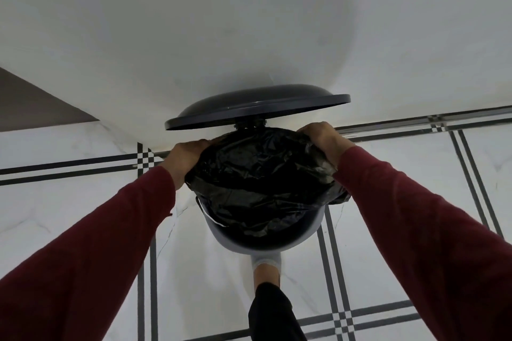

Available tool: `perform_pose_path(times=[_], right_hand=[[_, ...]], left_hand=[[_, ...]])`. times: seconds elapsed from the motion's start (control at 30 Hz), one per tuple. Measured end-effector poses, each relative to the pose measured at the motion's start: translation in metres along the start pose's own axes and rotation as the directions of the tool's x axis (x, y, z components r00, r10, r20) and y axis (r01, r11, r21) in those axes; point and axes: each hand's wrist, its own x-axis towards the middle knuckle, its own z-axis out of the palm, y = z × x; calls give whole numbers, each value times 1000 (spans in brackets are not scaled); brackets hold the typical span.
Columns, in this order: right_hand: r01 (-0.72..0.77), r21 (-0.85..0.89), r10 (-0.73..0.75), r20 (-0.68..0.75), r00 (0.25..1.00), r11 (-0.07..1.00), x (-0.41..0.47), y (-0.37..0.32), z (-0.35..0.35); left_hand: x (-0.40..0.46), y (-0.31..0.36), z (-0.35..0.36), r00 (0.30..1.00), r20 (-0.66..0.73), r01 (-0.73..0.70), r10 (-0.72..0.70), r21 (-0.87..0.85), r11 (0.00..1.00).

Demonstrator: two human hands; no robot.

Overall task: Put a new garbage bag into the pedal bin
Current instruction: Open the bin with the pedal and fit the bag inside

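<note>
A round pedal bin (pixel 266 243) stands against the white wall, its dark grey lid (pixel 255 106) raised. A crumpled black garbage bag (pixel 263 174) is stretched over the bin's mouth and hangs over the front rim. My left hand (pixel 184 156) grips the bag's edge at the left side of the rim. My right hand (pixel 322 138) grips the bag's edge at the back right. A foot in a light sock (pixel 267 266) sits at the bin's base where the pedal lies; the pedal itself is hidden.
The floor is white marble tile with black double stripes (pixel 332 271). The white wall (pixel 249 22) rises directly behind the bin. A dark brown surface (pixel 33 102) shows at the far left.
</note>
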Motion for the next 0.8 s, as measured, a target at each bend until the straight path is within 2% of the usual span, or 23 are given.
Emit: perform_pose_path(times=[0.07,0.13,0.17,0.23,0.27,0.3,0.33,0.37,0.43,0.57,0.67,0.73,0.8], right_hand=[[-29,-150,38,57,998,988,-1,-4,0],[-88,-104,101,128,987,991,-4,-3,2],[-130,-68,140,172,975,989,-7,-5,3],[-147,-2,145,171,975,989,-4,2,2],[-134,-72,142,109,984,988,-2,7,0],[-97,-183,96,-14,995,978,-1,11,-1],[-77,-214,46,-146,988,974,1,17,-1],[-62,-200,20,-206,978,978,-2,22,-1],[-31,-174,-15,-257,966,984,-14,30,1],[-4,-20,3,-85,996,1000,-34,49,2],[-12,217,25,-56,998,976,-56,65,-1],[0,213,28,-129,991,977,-67,76,0],[3,178,38,-225,974,984,-78,84,3]], left_hand=[[2,-4,2,990,36,137,-133,-122,983],[0,-8,6,950,158,307,-268,-331,892],[-2,-10,6,932,228,355,-284,-404,843],[-1,-21,9,943,230,326,-241,-487,810],[-2,-27,10,965,159,260,-206,-541,800],[-4,-33,12,985,45,161,-169,-611,775],[-7,-38,12,983,-104,48,-154,-656,753],[-12,-41,12,965,-217,-37,-148,-672,740],[-24,-46,13,944,-301,-102,-136,-656,748],[-50,-54,22,929,-326,-77,-177,-637,767],[-65,-61,31,880,-355,125,-316,-469,874],[-76,-62,38,845,-287,303,-450,-435,848],[-82,-63,44,845,-175,367,-506,-498,785]])
